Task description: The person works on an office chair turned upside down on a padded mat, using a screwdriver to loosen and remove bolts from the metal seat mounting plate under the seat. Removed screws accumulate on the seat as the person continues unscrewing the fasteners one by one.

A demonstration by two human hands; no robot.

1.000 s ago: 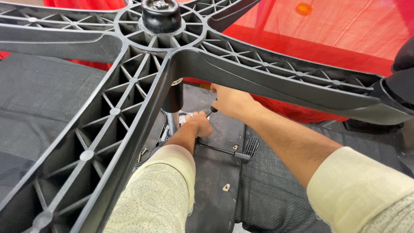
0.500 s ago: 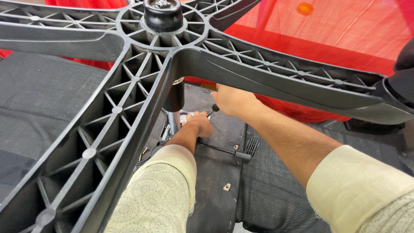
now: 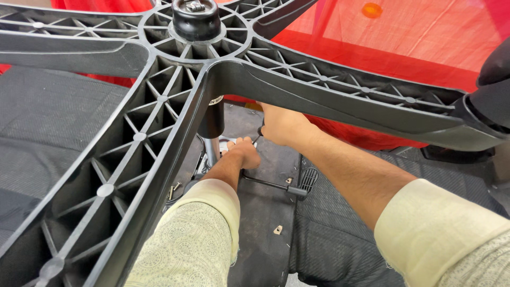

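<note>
An upturned office chair lies below me, its grey five-arm plastic base [image 3: 175, 106] filling the upper left. Below the hub runs the gas cylinder [image 3: 211, 122], black above and chrome below. My left hand [image 3: 243, 152] reaches under the base and rests on the metal seat mechanism beside the cylinder; what its fingers hold is hidden. My right hand [image 3: 281, 126] is closed on a small dark tool handle [image 3: 260, 131] just above the left hand. A black adjustment lever [image 3: 276, 186] sticks out to the right of the mechanism.
The chair's dark mesh seat underside [image 3: 329, 250] spreads under both arms. Red cloth [image 3: 404, 37] covers the surface behind. A black caster [image 3: 494, 90] sits at the right arm's end. A few screws [image 3: 174, 188] lie near the mechanism.
My right hand has shifted slightly, turning the small tool above the mechanism. The left hand stays in place.
</note>
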